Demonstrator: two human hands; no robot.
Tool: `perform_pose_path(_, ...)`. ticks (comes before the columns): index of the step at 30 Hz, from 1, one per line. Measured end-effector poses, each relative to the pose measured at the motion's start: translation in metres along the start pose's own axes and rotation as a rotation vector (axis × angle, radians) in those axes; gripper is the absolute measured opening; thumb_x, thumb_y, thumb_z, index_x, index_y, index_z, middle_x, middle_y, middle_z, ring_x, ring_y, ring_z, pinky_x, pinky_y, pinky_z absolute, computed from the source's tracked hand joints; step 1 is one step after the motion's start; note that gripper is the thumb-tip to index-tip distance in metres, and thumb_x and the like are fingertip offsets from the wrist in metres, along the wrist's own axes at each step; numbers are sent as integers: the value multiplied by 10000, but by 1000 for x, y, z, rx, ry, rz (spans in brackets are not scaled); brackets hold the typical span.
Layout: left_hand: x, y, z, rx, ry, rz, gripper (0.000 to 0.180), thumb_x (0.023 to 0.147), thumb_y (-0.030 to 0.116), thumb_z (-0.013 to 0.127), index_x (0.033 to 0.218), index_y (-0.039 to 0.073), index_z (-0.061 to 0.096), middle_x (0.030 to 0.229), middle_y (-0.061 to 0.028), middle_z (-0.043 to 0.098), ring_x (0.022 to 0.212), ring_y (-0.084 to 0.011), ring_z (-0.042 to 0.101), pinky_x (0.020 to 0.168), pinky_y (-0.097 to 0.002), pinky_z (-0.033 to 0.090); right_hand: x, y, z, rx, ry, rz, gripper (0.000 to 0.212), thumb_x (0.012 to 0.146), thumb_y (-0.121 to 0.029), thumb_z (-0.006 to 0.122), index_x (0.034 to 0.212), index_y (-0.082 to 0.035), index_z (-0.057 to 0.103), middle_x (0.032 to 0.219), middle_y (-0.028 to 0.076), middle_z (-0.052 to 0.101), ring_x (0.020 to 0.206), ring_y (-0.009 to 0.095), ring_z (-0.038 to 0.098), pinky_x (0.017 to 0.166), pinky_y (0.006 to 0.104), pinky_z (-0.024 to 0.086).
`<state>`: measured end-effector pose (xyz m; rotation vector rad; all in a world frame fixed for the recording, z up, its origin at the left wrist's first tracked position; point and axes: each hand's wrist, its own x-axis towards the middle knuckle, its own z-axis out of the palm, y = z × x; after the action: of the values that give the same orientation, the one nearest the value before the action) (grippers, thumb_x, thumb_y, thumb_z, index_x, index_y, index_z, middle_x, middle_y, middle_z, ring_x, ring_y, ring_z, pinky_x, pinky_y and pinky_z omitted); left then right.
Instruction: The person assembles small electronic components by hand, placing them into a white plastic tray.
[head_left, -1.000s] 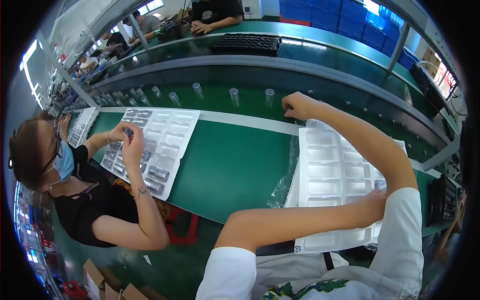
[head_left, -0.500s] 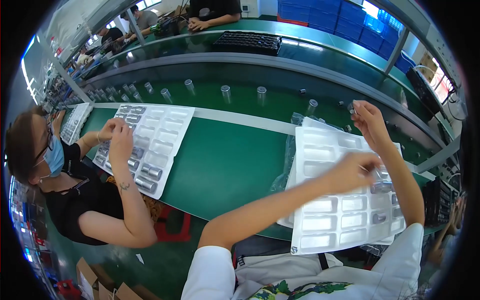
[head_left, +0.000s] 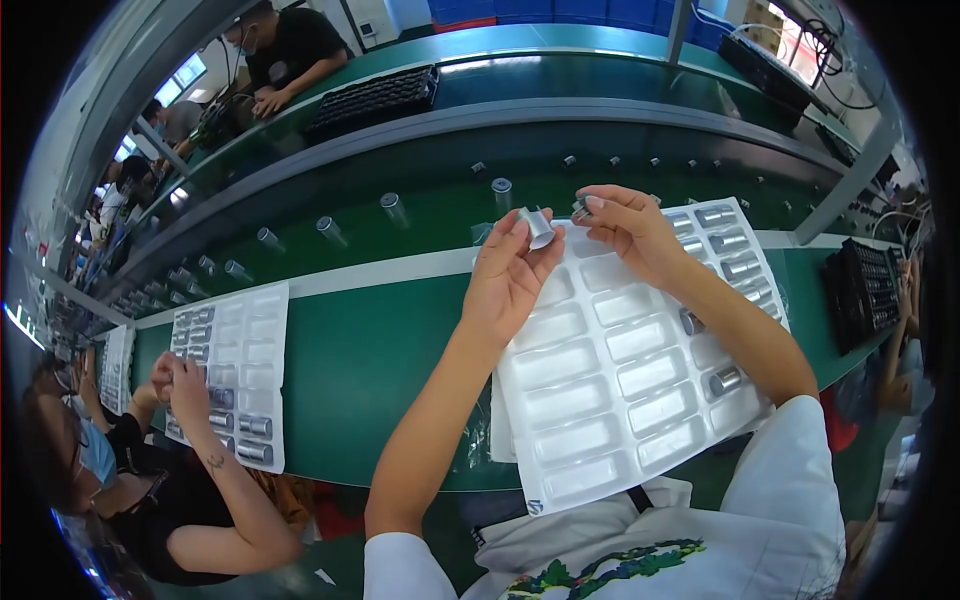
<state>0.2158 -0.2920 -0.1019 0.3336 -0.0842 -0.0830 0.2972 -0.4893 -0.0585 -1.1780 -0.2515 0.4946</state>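
Note:
My left hand (head_left: 508, 280) is closed around a short silver metal can (head_left: 538, 233), its open end tilted toward me. Close by on the right, my right hand (head_left: 640, 235) pinches a small metal part (head_left: 581, 208) between thumb and fingers. Both hands hover over the far edge of a white plastic tray (head_left: 575, 447) with rows of rectangular pockets. Silver cylinders (head_left: 716, 215) lie in the pockets of its right-hand column. Shorter metal pieces (head_left: 724, 380) sit in the column beside it, and my right forearm hides part of that area.
Beyond the tray runs a green conveyor belt with upright silver cylinders (head_left: 394, 209) and small metal parts (head_left: 570, 161). On the left, a co-worker (head_left: 215, 500) handles parts over another white tray (head_left: 265, 350). A black crate (head_left: 858, 295) stands at right; a metal rail (head_left: 560, 108) crosses behind.
The view has swung to the right. My left hand has gone from above the tray's filled pockets to its far edge and now holds the can. My right hand has come close to it.

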Motion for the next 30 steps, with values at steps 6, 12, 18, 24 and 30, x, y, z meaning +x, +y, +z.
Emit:
perform_pose_path(6, -4, 2, 9, 47, 22, -46, 283, 995, 126, 555, 1255, 16, 530, 1270, -186, 556, 1109, -268, 586, 916, -347, 520, -8, 1, 1, -92, -61, -209, 314, 846, 3, 724, 1155, -16, 670, 1021, 60, 694, 937, 144, 668, 846, 258, 535)
perform_pose_path(12, -6, -4, 8, 162, 66, -74, 251, 1011, 169, 550, 1200, 5, 571, 1083, -106, 603, 872, -172, 576, 787, -300, 504, -18, -1, 9, -495, -99, -536, 399, 775, 61, 764, 1154, -21, 669, 1087, 87, 674, 1000, 174, 649, 884, 273, 530)
perform_pose_path(18, -4, -12, 7, 353, 53, 15, 218, 1002, 172, 584, 1139, 7, 627, 973, -57, 629, 812, -122, 558, 739, -260, 488, -21, -1, 4, -761, -225, -710, 367, 733, 21, 807, 1083, -36, 715, 1082, 113, 690, 986, 216, 668, 837, 316, 542)
perform_pose_path(24, -5, -11, 4, 388, 127, 19, 232, 993, 184, 606, 1135, 4, 644, 937, -44, 639, 759, -96, 561, 702, -248, 498, -25, -8, 14, -999, -274, -832, 343, 710, -20, 830, 1038, -36, 731, 1037, 135, 706, 927, 272, 688, 780, 329, 552)
perform_pose_path(30, -3, -21, 5, 631, 91, 17, 326, 996, 222, 604, 1221, -13, 600, 988, -54, 635, 811, -100, 594, 684, -220, 500, -29, -8, 19, -1248, -243, -1017, 327, 691, -50, 837, 999, -46, 728, 1001, 114, 703, 876, 269, 672, 726, 330, 543)
